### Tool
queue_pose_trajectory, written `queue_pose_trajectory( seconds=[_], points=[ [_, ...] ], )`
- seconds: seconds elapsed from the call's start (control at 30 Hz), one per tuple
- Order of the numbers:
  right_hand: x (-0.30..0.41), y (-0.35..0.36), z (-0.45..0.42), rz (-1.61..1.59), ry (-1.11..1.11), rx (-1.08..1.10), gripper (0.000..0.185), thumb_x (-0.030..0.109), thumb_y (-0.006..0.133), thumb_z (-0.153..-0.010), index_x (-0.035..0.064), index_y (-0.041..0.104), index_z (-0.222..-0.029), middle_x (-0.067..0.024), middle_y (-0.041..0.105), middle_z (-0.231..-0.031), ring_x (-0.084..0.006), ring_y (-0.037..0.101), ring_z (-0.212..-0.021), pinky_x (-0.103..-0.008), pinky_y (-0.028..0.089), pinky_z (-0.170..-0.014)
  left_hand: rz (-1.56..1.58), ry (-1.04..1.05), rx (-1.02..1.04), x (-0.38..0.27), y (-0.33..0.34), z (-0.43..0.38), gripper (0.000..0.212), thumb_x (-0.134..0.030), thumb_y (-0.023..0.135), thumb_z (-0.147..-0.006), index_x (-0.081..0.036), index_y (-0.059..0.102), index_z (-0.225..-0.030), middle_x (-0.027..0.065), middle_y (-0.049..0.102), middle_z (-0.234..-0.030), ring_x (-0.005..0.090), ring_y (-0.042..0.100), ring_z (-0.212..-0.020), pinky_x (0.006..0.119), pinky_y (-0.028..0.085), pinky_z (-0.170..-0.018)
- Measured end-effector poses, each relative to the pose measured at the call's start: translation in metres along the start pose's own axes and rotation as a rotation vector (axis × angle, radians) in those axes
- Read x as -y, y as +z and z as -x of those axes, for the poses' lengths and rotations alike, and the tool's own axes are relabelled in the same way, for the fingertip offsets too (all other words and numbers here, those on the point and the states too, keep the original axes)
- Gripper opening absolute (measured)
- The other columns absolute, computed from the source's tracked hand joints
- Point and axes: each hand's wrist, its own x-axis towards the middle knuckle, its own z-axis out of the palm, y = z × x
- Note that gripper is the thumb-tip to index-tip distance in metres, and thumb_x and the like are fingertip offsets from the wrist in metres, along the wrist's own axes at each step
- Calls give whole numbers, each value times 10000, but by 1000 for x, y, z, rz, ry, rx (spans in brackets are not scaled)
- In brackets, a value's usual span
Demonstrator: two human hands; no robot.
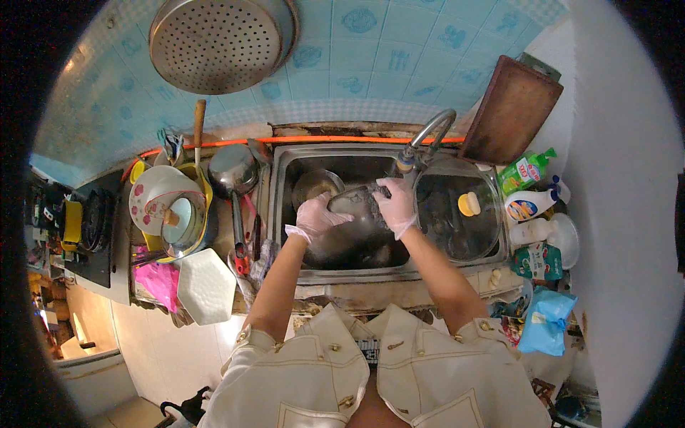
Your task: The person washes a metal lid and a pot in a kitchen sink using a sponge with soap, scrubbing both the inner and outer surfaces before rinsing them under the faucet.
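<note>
Both my hands wear thin translucent gloves and work over the left basin of a steel double sink [348,277]. My left hand [320,216] grips the left side of a grey, rounded metal vessel [356,227], thumb on top. On its right side my right hand [397,206] holds the rim, close under the faucet [434,124]. The vessel tilts in the basin; I cannot tell its exact kind. Behind my left hand, a round metal bowl [316,183] sits in the same basin. Over the right basin lies a large round glass lid [449,235], with a yellow-and-white sponge [470,204] on it.
Stacked bowls [152,187], a saucepan [234,168] and a white hexagonal plate [206,286] crowd the left counter. Soap bottles [527,171] line the right side below a leaning wooden board [511,109]. A perforated steamer pan [217,45] hangs on the tiled wall.
</note>
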Motion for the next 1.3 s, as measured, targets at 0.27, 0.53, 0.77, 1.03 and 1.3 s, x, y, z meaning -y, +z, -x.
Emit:
queue_pose_trajectory(
  seconds=[0.27,0.53,0.77,1.03,1.3],
  points=[
    [10,-6,55,-30,-19,1,552,183,754,-663,105,550,-1170,-181,450,-1267,-369,414,-1160,-432,356,-979,109,-7,70,3,-5,4,677,-419,786,-609,8,575,-1089,198,647,-928,310,627,-884,350,487,-775],
    [45,-25,38,68,-66,63,436,111,680,-635,133,597,-1062,-127,596,-983,-336,564,-903,-399,471,-786,479,-147,173,14,-15,21,640,-381,786,-607,8,583,-1073,210,641,-934,339,616,-903,354,478,-797],
    [32,-25,84,418,-169,396,368,126,613,-701,174,608,-1066,-91,589,-943,-298,568,-869,-406,468,-696,183,-133,71,9,-15,20,703,-440,789,-582,19,576,-1071,216,642,-913,351,612,-895,382,482,-786],
    [67,-54,26,184,-337,48,398,204,630,-753,147,564,-1141,-92,567,-1042,-314,549,-888,-426,471,-724,222,-50,69,9,-17,24,700,-436,791,-589,23,575,-1071,221,640,-905,353,615,-885,377,484,-773],
    [108,-33,-22,715,-590,697,244,142,553,-763,113,602,-999,-68,623,-947,-263,568,-887,-416,457,-706,384,-52,56,35,-10,32,748,-461,803,-558,22,578,-1083,212,646,-893,344,626,-859,359,489,-753]
  ],
)
